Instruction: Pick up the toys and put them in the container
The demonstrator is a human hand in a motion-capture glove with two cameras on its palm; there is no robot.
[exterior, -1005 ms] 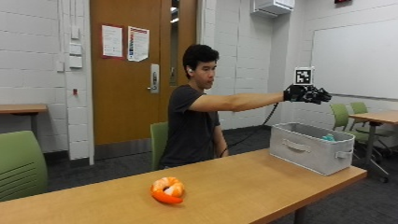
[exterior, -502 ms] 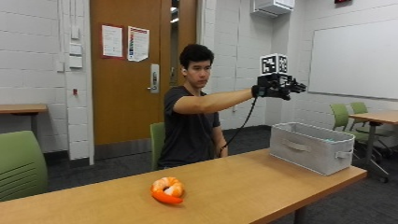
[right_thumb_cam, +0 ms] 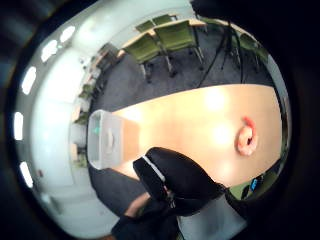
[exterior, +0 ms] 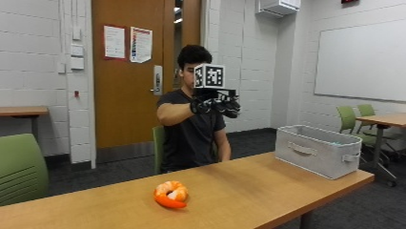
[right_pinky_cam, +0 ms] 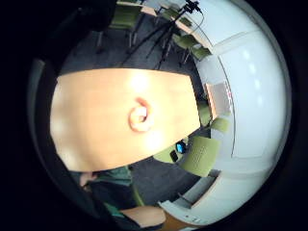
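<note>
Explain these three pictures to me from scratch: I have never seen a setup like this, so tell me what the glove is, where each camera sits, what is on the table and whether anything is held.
There is no machine here. A person sits behind a wooden table and wears a black glove on the right hand, raised in the air above the table.

The ordinary picture comes from a camera across the table. The two round pictures come from small wide-angle cameras on that hand's palm, one beside the thumb and one beside the little finger, looking down at the table.

On the table lie an orange and white shrimp toy and, near the far end, a grey fabric container. The round views show both too: the toy and the container.

The hand holds nothing; how its fingers are set is hard to tell.
</note>
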